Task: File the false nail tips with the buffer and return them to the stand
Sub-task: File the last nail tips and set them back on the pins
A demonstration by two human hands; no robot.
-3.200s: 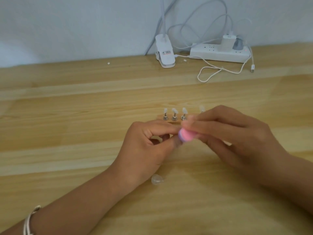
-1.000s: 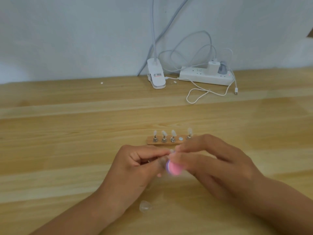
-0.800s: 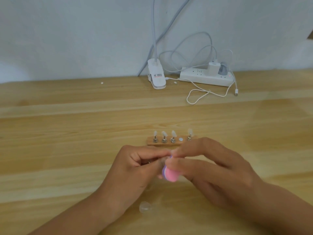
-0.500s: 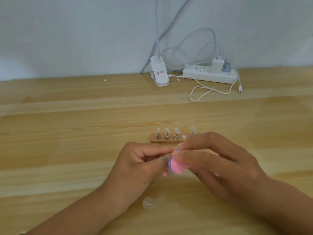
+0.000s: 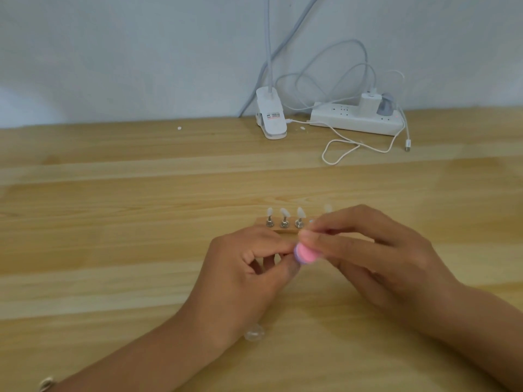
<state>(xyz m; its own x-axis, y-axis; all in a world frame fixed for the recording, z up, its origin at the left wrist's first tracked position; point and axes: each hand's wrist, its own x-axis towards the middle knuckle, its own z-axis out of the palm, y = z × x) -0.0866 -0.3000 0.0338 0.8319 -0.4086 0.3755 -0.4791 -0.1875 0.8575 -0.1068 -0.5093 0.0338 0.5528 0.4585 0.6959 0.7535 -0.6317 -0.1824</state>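
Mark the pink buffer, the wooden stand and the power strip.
pink buffer point(image 5: 305, 254), head view, on its pink round face.
wooden stand point(image 5: 276, 231), head view, on the bare front of its base.
power strip point(image 5: 345, 121), head view, on its white body, left of the plugs.

Buffer point(image 5: 305, 254): small, pink face, purple rim, blurred; pinched in right hand point(image 5: 376, 258) fingertips, against left hand point(image 5: 246, 281) thumb and forefinger.
Held tip: in left pinch, hidden by fingers.
Stand point(image 5: 261, 223): short wooden bar just beyond left knuckles, right end behind right hand.
Three pale stand tips point(image 5: 284, 213) upright on metal pegs; fourth tip point(image 5: 327, 207) above right forefinger.
Clear piece point(image 5: 254, 333), maybe tip, beside left wrist.
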